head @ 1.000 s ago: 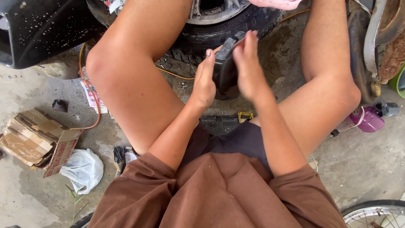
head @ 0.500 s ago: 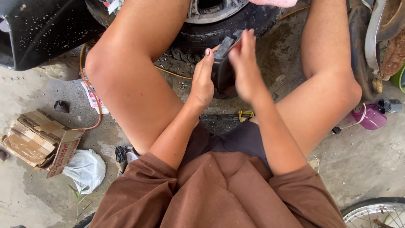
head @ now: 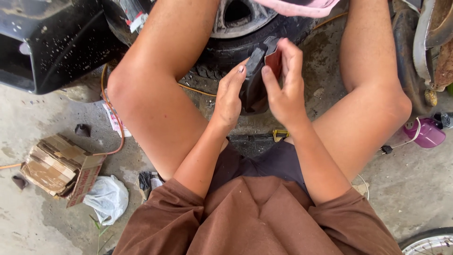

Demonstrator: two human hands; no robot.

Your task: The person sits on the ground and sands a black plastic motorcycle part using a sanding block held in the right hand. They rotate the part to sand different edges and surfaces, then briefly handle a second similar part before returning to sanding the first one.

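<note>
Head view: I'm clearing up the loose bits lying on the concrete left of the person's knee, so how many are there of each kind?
Flattened cardboard box: 1
White plastic bag: 1
Small dark scraps: 2
Printed paper scrap: 1
Total: 5
Apart from these, both hands, left and right, hold one dark rubber piece.

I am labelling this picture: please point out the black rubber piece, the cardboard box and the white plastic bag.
black rubber piece (head: 253, 80), head view, its middle.
cardboard box (head: 56, 165), head view, top flaps.
white plastic bag (head: 107, 197), head view, its middle.
</note>
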